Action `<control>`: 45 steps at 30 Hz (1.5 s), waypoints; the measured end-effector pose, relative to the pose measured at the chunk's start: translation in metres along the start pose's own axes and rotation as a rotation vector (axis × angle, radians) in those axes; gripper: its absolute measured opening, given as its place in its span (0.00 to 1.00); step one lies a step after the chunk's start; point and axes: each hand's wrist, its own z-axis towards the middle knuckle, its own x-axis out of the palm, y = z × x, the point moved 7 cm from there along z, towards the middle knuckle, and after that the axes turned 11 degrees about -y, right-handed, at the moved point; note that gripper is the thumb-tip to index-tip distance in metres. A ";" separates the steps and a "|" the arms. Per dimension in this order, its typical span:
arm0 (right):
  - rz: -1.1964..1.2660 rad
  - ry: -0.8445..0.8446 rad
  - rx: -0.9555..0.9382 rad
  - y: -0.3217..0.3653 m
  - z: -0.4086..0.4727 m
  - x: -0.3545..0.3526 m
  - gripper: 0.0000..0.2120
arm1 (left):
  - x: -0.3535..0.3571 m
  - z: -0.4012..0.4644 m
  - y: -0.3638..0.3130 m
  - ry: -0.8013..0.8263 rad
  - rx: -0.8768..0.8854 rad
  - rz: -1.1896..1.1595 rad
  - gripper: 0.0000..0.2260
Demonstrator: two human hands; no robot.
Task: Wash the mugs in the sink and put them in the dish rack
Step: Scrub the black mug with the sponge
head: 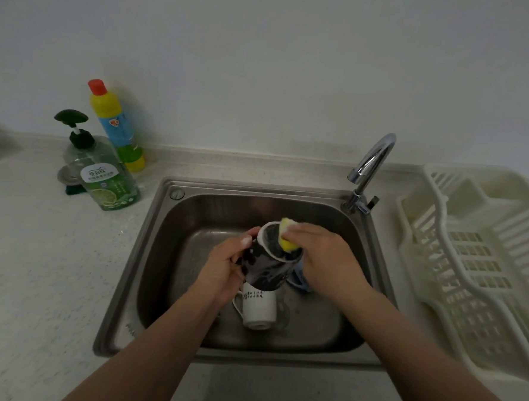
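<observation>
Two bare hands are busy over the shiny steel sink, and every place here is told from that sink. The left hand is curled around the side of a dark mug with pale blotches and a white inside, holding it tilted above the middle of the sink, with its mouth pointing up and away from the person. The right hand is pinching a yellow sponge and pushing it into the mouth of that dark mug. Down on the sink floor, right under the dark mug, stands a white mug with small black writing and a thin handle. A bit of something blue peeks out under the right hand, also inside the sink, but it is too hidden to tell what it is. A curved silver tap stands at the sink's back right corner. To the right of the sink, on the pale speckled counter, sits a cream plastic dish rack. To the left of the sink, by the wall, stand a clear green soap bottle with a dark pump and a tall yellow and blue bottle with a red cap.
</observation>
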 end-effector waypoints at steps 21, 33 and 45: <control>0.087 0.002 -0.073 0.016 0.005 0.015 0.22 | 0.002 0.010 -0.002 -0.001 -0.026 -0.049 0.14; 0.096 0.009 -0.157 0.019 -0.007 0.003 0.20 | -0.007 0.012 -0.009 -0.022 -0.003 -0.092 0.14; 0.029 -0.012 -0.026 -0.006 0.003 0.004 0.20 | -0.005 0.010 -0.011 -0.005 0.014 -0.041 0.15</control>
